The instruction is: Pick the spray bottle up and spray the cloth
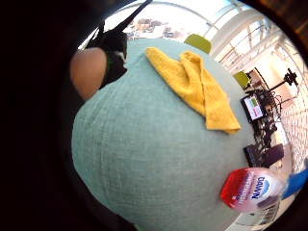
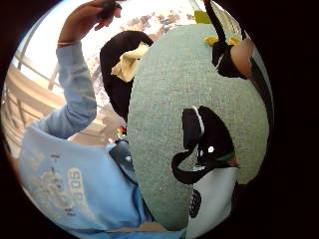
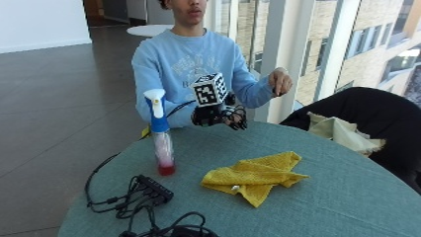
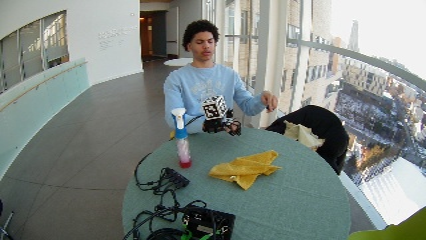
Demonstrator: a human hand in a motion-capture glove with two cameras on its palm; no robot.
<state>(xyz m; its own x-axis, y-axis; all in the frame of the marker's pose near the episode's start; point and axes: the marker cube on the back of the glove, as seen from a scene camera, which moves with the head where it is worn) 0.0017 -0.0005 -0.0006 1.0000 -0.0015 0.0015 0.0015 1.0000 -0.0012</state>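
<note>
A spray bottle point(image 3: 160, 133) with a blue and white trigger head and red liquid at its base stands upright on the round green table point(image 3: 342, 197), left of the middle; it also shows in the palm view point(image 1: 252, 189). A crumpled yellow cloth point(image 3: 253, 176) lies near the table's middle point(image 1: 197, 86). My gloved right hand point(image 3: 219, 116) hovers above the table's far edge, fingers loosely curled downward and holding nothing. It is to the right of the bottle and apart from it. The bare left hand point(image 3: 281, 81) is raised off to the side.
Black cables and a power block point(image 3: 150, 190) lie on the table's near left part. A black chair with a beige cloth point(image 3: 358, 126) stands at the right. A dark box point(image 4: 208, 223) sits at the near edge.
</note>
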